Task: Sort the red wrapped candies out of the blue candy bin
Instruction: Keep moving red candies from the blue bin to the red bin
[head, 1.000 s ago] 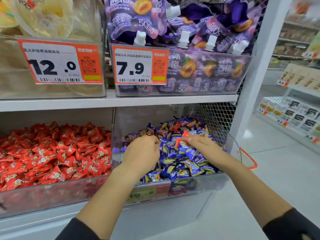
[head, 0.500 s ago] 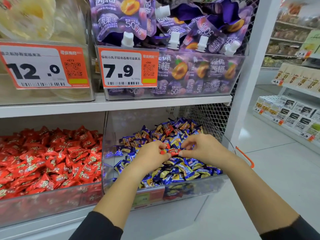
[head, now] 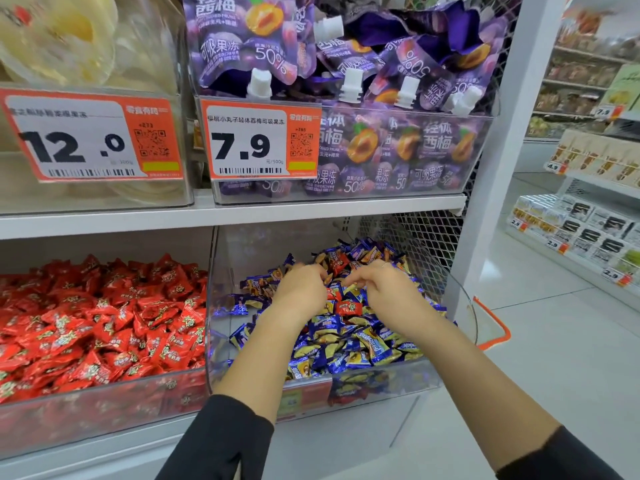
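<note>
Red candy [head: 348,307] lies among blue candies [head: 360,344] between both hands.

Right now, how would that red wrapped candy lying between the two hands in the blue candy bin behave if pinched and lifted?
The red wrapped candy looks small, so probably light. Its glossy crinkled wrapper may slip or crumple under a pinch. It sits loose on blue wrapped candies, so neighbours could shift.

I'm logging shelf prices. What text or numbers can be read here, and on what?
"12.0": left orange price tag; its small print is blurred.
"7.9", "元/500g": middle price tag.
"西梅", "可吸果冻", "50%": purple jelly pouches.
"4.9": tag on the far right shelf.
"2.9": lower right shelf tags.
Wrappers of the red candies and blue candies: too small to read.
</note>
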`<state>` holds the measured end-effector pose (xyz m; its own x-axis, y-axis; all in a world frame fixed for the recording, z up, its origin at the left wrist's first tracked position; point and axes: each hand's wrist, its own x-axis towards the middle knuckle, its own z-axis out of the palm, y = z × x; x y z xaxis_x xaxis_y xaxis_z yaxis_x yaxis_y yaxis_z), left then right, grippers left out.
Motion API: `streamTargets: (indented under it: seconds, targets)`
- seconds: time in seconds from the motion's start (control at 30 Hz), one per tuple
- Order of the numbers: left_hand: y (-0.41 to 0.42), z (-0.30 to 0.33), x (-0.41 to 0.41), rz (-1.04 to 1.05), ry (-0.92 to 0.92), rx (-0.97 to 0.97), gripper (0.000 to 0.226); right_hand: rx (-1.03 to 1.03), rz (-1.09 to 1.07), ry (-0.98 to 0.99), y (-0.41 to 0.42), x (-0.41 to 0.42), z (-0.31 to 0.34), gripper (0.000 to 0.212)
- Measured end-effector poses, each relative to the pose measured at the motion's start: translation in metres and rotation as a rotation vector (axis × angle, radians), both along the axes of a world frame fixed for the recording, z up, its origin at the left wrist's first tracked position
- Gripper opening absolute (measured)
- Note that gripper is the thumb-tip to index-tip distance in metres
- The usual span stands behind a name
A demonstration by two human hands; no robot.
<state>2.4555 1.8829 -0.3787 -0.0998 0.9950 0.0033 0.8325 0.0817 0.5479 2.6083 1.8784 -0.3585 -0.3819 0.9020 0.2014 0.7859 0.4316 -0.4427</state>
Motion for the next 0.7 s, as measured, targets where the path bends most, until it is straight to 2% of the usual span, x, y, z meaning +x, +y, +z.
streamTargets:
  seconds: [0.17,0.23,0.3,0.4,0.47,0.6,0.7]
  targets:
    - [0.001,-0.013,0.002,-0.102,0.111,-0.078,0.03,-0.002,0.091,-0.278,0.01,-0.006,-0.024,0.027]
    - [-0.001,-0.012,0.0,-0.075,0.105,-0.036,0.024,-0.021,0.073,-0.282,0.01,-0.006,-0.025,0.029]
    - [-0.003,-0.009,-0.005,-0.037,0.048,0.002,0.019,-0.038,0.05,-0.236,0.01,-0.006,-0.022,0.028]
    - [-0.008,-0.003,-0.013,-0.016,-0.07,0.005,0.026,-0.142,0.037,-0.082,0.01,-0.002,-0.014,0.029]
    - [-0.01,0.002,-0.02,-0.034,-0.086,-0.023,0.034,-0.188,0.015,0.063,0.012,0.005,-0.01,0.032]
    - [-0.012,0.003,-0.034,-0.009,-0.113,-0.121,0.025,-0.153,-0.11,0.2,0.012,0.017,0.0,0.024]
    - [-0.016,0.0,-0.043,0.067,-0.103,-0.119,0.043,-0.136,-0.171,0.28,0.01,0.017,0.001,0.042]
